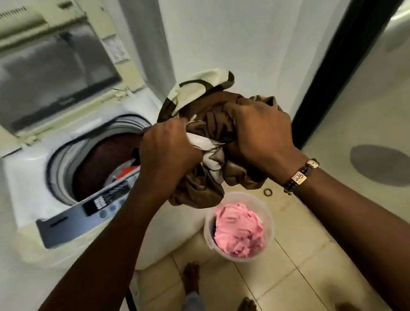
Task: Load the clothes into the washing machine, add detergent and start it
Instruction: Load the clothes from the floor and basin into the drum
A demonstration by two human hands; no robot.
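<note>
Tiled floor (278, 275), white walls (234, 22), washer (44, 162) open.

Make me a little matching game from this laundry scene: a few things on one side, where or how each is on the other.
Things:
1. brown and cream cloth
2. pink cloth
3. washer lid
4. beaded bracelet

States:
A. raised open
B. lying in a clear bucket on the floor
C. worn on the right wrist
D. bunched in both hands, left hand and right hand

Pairs: 1-D, 2-B, 3-A, 4-C
</note>
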